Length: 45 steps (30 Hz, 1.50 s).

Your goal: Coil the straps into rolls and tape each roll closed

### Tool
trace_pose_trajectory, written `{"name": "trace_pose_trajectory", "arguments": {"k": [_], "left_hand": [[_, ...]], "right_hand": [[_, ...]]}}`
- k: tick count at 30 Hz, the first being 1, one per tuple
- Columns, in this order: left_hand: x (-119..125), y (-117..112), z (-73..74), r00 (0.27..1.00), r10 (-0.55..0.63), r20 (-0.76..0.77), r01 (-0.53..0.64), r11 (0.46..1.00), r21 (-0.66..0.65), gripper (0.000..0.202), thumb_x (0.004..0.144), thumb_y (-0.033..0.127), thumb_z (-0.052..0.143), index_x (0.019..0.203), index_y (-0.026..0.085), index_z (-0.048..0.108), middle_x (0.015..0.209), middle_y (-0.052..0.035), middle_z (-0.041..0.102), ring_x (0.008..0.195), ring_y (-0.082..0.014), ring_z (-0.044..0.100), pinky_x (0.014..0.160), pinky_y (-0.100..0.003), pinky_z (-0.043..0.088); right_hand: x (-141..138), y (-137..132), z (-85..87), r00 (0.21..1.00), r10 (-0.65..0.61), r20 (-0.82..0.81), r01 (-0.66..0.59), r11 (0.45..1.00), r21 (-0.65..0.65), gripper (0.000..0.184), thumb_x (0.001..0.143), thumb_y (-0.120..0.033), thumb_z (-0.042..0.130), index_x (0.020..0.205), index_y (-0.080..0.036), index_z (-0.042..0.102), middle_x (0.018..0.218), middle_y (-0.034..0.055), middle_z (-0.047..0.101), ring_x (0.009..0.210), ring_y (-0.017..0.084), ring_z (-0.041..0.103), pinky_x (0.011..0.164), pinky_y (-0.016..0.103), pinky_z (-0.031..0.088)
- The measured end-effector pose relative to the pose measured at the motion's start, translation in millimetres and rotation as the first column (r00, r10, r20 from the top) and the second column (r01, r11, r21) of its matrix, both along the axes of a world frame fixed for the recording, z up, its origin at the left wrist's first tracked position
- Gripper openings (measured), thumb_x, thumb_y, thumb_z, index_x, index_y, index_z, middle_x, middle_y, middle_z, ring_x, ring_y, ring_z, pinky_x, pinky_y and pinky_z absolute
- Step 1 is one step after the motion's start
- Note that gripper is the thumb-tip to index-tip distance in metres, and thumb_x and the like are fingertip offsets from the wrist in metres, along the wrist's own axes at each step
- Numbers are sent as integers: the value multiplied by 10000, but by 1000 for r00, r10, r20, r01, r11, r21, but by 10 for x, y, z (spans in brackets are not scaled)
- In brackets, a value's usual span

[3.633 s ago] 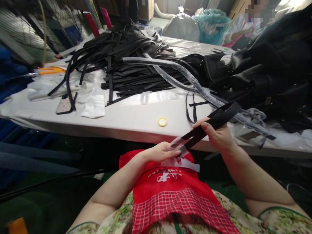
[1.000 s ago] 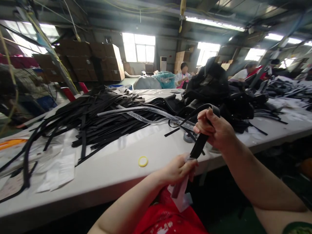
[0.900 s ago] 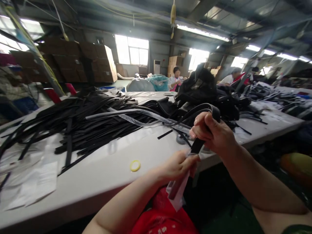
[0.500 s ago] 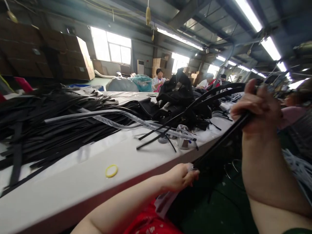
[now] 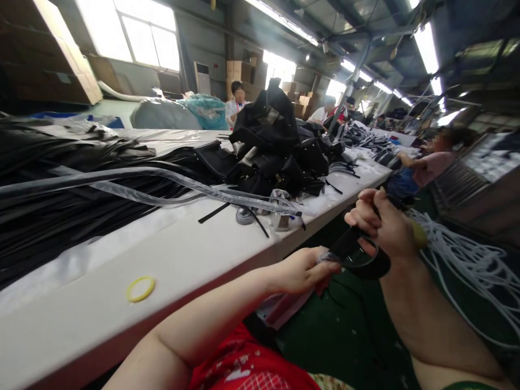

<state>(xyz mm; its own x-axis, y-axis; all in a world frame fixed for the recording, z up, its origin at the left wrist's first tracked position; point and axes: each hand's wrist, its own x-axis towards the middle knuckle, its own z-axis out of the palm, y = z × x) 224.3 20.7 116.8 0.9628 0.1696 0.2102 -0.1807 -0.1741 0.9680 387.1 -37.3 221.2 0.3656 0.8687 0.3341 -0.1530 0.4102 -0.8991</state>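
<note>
My right hand (image 5: 382, 227) is closed round a black strap (image 5: 365, 265) that loops under the fist. My left hand (image 5: 303, 269) pinches the strap's near end, where a clear plastic sleeve (image 5: 284, 306) covers it and hangs down over my red apron (image 5: 247, 363). Both hands are held in front of the white table's edge (image 5: 195, 287), close together, off the table.
A heap of black straps (image 5: 60, 200) and long clear sleeves (image 5: 162, 181) lies on the table at left. A yellow ring (image 5: 140, 288) sits near the front edge. Black bags (image 5: 276, 146) are piled further back. White cord (image 5: 467, 265) lies on the floor at right. Other people sit beyond.
My right hand has dropped from high at the right to just beside my left hand, and the strap now loops under it. The view has swung further right.
</note>
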Motion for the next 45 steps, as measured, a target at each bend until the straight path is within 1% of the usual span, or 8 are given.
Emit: {"name": "trace_pose_trajectory", "arguments": {"k": [5,12,21,25,31,37,42,45], "left_hand": [[212,42,-323,956,-190,-223,146,968,-203,521,850,681,476,849,163,529,583,54,528,481,-86,544,531,-218,423],[326,115,-553,921,-344,-184,245,877,-413,577,785,726,518,858,156,562,603,50,552,521,-94,578,583,-240,462],[493,264,-731,940,-302,-160,164,808,-566,539,817,686,531,868,149,545,596,50,540,494,-99,566,562,-251,461],[551,231,-797,968,-231,-102,129,800,-586,548,811,703,516,839,156,523,563,79,462,461,-72,480,594,-271,490],[505,144,-995,926,-256,-278,101,876,-472,563,834,722,435,803,166,512,520,100,378,436,-59,401,562,-247,465],[505,147,-988,969,-146,-198,34,876,-481,580,806,750,447,816,172,491,540,81,444,447,-74,463,554,-248,448],[373,39,-1009,924,-244,-294,64,858,-509,576,805,748,454,794,173,495,500,105,372,412,-56,385,540,-242,442],[370,28,-1030,940,-181,-290,23,881,-473,632,757,793,465,816,166,515,528,64,464,449,-90,483,504,-237,418]], "right_hand": [[501,5,17,994,22,-107,-29,997,-70,243,837,-430,627,975,-237,677,502,-107,272,393,60,92,487,231,415],[905,310,-253,989,-106,-99,96,990,-104,187,879,-378,574,942,-234,674,443,-111,261,351,66,162,468,202,426],[365,317,-933,978,135,-156,-170,955,-242,250,865,-391,637,997,-180,667,418,-129,260,334,46,162,417,194,370],[255,265,-1212,963,175,-204,-234,921,-312,270,852,-398,662,967,-153,676,483,-87,418,397,63,365,566,252,508],[735,350,-1290,862,-149,-484,-32,938,-345,144,875,-280,651,809,-159,609,442,-130,273,343,26,195,501,167,462],[301,262,-1477,946,50,-321,-159,933,-324,242,835,-405,700,829,-172,634,461,-110,328,388,48,291,552,223,488],[729,397,-1368,816,-160,-555,-37,945,-326,137,863,-251,667,829,-126,623,443,-135,258,353,16,168,467,130,410],[514,353,-1341,857,-138,-497,-9,960,-281,226,853,-345,695,813,-135,622,430,-131,244,362,20,166,425,139,364]]}}
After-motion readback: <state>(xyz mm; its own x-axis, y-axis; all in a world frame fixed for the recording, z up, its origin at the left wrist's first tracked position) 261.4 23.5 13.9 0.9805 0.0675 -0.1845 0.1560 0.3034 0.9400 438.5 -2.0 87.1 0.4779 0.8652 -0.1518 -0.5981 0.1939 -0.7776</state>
